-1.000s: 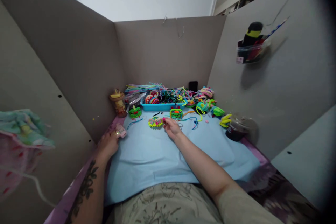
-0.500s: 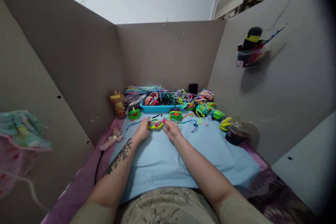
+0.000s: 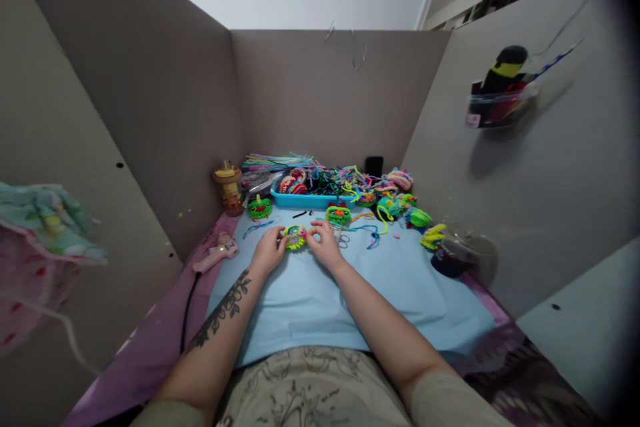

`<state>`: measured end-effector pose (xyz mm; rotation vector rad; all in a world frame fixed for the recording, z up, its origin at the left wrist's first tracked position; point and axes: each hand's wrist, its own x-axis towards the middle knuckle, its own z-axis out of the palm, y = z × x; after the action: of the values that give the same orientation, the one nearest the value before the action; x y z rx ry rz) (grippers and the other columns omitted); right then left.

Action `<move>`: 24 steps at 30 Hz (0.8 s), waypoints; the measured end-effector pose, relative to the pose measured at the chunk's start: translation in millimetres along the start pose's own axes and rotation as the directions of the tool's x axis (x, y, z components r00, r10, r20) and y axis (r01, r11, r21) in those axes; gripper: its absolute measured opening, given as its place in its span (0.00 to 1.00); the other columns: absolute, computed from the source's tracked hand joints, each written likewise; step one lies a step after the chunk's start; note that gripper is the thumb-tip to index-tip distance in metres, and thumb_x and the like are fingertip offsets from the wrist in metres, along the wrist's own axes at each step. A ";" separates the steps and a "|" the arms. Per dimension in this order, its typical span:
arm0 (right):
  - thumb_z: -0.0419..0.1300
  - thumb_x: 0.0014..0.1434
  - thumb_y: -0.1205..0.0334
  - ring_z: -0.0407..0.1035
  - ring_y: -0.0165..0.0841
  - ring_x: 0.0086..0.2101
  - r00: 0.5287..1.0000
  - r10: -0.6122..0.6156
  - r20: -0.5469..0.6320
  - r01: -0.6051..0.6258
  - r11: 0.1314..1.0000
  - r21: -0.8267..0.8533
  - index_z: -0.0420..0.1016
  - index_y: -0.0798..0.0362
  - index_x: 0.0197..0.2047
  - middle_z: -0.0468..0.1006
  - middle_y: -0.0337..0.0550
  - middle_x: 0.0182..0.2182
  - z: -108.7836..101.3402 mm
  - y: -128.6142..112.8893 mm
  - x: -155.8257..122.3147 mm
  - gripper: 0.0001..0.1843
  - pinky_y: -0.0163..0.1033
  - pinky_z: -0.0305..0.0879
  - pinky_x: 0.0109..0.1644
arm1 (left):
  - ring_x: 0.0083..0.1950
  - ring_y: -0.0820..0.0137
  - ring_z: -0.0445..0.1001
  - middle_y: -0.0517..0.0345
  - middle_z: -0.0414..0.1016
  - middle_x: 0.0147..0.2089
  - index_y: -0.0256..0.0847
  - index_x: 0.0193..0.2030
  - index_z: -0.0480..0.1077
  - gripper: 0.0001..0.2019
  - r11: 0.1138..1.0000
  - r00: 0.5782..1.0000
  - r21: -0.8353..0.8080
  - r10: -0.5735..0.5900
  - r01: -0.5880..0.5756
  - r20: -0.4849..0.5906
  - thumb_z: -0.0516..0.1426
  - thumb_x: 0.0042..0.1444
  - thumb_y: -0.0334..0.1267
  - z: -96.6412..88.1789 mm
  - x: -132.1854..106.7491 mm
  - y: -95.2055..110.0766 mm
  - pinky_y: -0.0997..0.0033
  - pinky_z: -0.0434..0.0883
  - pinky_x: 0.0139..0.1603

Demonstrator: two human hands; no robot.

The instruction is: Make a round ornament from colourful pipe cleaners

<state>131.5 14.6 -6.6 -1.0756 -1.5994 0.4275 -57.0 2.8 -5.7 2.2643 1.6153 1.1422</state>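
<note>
1. In the head view, the round fuzzy piece (image 3: 295, 238), yellow-green with multicoloured loops, sits between the two hands, just above the light blue cloth (image 3: 300, 320) or on it; which, I cannot tell.
2. The left hand (image 3: 270, 249) pinches the piece's left edge between thumb and fingers.
3. The right hand (image 3: 324, 243) has its fingertips at the piece's right edge, beside a pink bit (image 3: 304, 235); whether they are pinching that bit or only resting against it, I cannot tell.
4. Left of the left hand, well apart from it, a pink glue gun (image 3: 216, 256) lies with its black cord (image 3: 188, 307) trailing towards the person.
5. Beyond the left hand are a blue yarn strand (image 3: 257, 228), a green fuzzy figure (image 3: 259, 207) and, farther out, a tan-lidded cup (image 3: 229, 190).
6. Straight beyond both hands, a thin black stick (image 3: 299, 215) lies in front of a blue tray (image 3: 315, 201) heaped with tangled yarn.
7. Just beyond the right hand stands a green figure with orange (image 3: 339, 215); scissors (image 3: 344, 240) lie close by on that hand's right.
8. Farther right of the right hand, a yellow fuzzy piece (image 3: 433, 237) touches or overlaps a dark tub (image 3: 447, 263).
</note>
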 end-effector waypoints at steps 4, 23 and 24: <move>0.56 0.52 0.68 0.61 0.39 0.47 0.989 -0.142 0.031 0.146 0.969 -0.200 0.71 0.51 0.27 0.69 0.46 0.41 0.5 -6.0 -9.3 0.05 0.47 0.56 0.55 | 0.42 0.63 0.71 0.50 0.73 0.39 0.36 0.47 0.67 0.14 1.000 1.000 0.012 0.019 -0.019 0.002 0.51 0.59 0.41 -1.0 -1.0 1.6 0.62 0.68 0.45; 0.55 0.54 0.69 0.59 0.41 0.47 0.977 -0.180 0.113 0.208 0.912 -0.352 0.73 0.52 0.30 0.70 0.49 0.42 11.4 -8.8 -8.6 0.06 0.46 0.58 0.53 | 0.42 0.65 0.70 0.51 0.72 0.39 0.40 0.45 0.71 0.12 0.997 0.997 0.047 0.066 -0.068 0.050 0.50 0.59 0.36 1.8 0.5 -0.9 0.66 0.68 0.44; 0.55 0.54 0.69 0.59 0.41 0.46 0.978 -0.175 0.111 0.203 0.912 -0.357 0.73 0.52 0.30 0.70 0.49 0.41 11.8 -9.2 -8.6 0.06 0.46 0.58 0.53 | 0.42 0.64 0.70 0.51 0.72 0.39 0.40 0.45 0.71 0.12 0.996 0.996 0.051 0.067 -0.069 0.050 0.50 0.59 0.36 2.2 0.6 -1.2 0.65 0.68 0.44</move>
<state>116.8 5.8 -8.6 -1.1760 -1.8818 0.0363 -56.5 4.4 -7.6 2.3780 1.5801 1.0631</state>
